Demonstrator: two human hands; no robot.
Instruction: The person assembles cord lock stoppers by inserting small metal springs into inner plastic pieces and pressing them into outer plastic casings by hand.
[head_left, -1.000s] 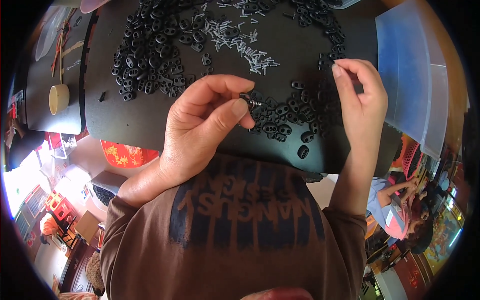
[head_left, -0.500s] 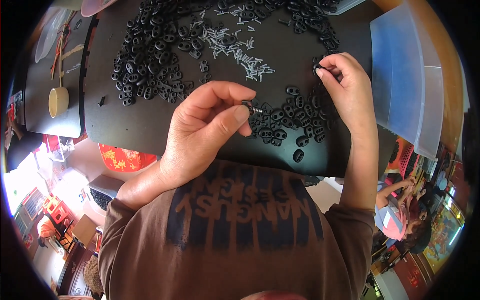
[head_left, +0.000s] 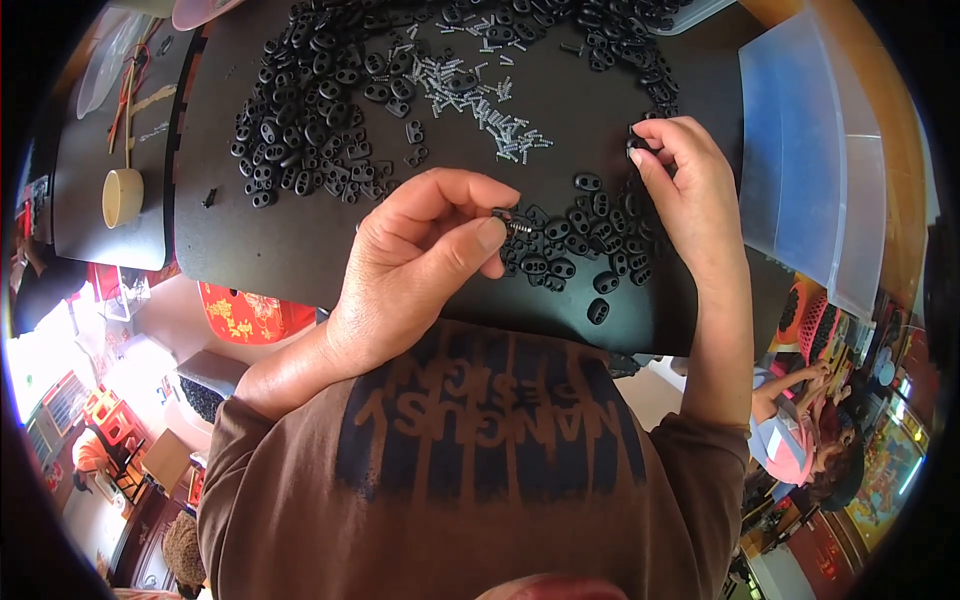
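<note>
Between the thumb and fingers of my left hand (head_left: pixel 410 255) is a small black cord lock part with a metal spring (head_left: pixel 519 229) sticking out toward the right. My right hand (head_left: pixel 688 175), farther right and a little higher, pinches a black two-hole cord lock piece (head_left: pixel 637 147), partly hidden by the fingertips. Below and between the hands lies a cluster of black two-hole cord lock pieces (head_left: pixel 562 268). Loose metal springs (head_left: pixel 510 130) are scattered on the dark table (head_left: pixel 240 235) beyond my left hand.
A big heap of black cord lock parts (head_left: pixel 290 130) covers the far left, with another pile (head_left: pixel 625 30) at the far right. Clear plastic bins (head_left: pixel 800 150) line the right edge. A cream cup with a long handle (head_left: pixel 122 198) is on the left table. People (head_left: pixel 795 430) sit in the background.
Both hands keep their pinches. The piece in my right hand shows more now, and that hand is slightly lower. The whole view has shifted a little.
</note>
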